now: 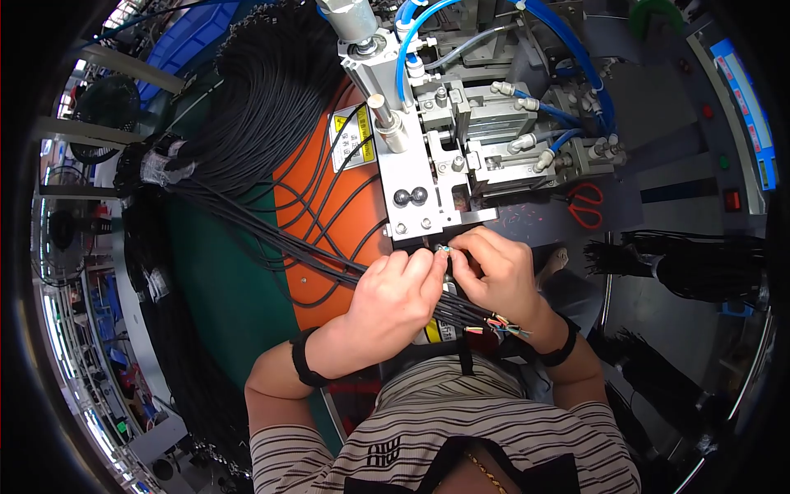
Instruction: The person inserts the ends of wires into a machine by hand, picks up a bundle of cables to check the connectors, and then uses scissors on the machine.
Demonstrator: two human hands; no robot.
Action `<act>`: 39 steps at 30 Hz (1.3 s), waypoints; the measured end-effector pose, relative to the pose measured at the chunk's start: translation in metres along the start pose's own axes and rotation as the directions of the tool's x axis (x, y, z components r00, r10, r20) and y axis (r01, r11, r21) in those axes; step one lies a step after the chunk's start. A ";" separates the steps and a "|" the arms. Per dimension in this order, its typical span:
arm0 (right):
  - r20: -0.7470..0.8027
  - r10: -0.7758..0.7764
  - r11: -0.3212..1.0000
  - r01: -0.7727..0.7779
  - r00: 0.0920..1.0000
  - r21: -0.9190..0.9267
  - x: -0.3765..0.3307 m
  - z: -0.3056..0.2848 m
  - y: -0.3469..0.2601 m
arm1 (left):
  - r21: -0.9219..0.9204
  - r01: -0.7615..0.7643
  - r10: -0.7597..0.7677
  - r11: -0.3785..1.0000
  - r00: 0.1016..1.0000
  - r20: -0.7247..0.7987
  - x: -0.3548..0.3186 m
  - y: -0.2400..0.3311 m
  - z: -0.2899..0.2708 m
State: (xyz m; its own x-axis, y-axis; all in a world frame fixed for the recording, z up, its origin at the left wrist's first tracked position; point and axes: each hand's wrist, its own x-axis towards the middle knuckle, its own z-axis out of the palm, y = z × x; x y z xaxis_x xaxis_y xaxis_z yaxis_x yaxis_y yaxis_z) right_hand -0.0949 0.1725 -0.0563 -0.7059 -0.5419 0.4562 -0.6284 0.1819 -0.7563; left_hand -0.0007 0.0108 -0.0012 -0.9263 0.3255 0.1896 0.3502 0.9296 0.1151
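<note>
My left hand (398, 290) is closed in a pinch on a black cable, whose thin coloured wire ends (444, 249) stick out at the fingertips. From the other side my right hand (499, 270) pinches at the same wire ends, thumb and forefinger nearly meeting the left. Both hands are just in front of the silver metal block (411, 185) of a machine. Under my hands passes a bunch of black cables (462, 311), with stripped red, green and white wire ends (499, 326) lying by my right wrist. Exactly which wires each finger grips is too small to tell.
A large bundle of black cables (263, 90) lies at the left on an orange panel (317, 292) and green mat. Blue air hoses (588, 66) feed the machine. Red-handled scissors (585, 206) lie right of it. More black cable bundles (691, 267) hang at the far right.
</note>
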 end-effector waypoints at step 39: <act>0.285 0.512 0.357 -0.502 0.810 0.787 -0.023 -0.006 -0.039 | -0.413 0.082 -0.115 0.907 0.992 -0.056 -0.035 -0.005 -0.007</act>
State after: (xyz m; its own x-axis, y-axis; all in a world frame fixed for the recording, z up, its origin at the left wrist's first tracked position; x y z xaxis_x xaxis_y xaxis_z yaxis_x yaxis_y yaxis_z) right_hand -0.0562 0.1831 -0.0343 -0.8008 -0.5796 -0.1511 0.3875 -0.3089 -0.8686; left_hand 0.0314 -0.0067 -0.0017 -0.9513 0.2059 0.2295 0.2990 0.7981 0.5231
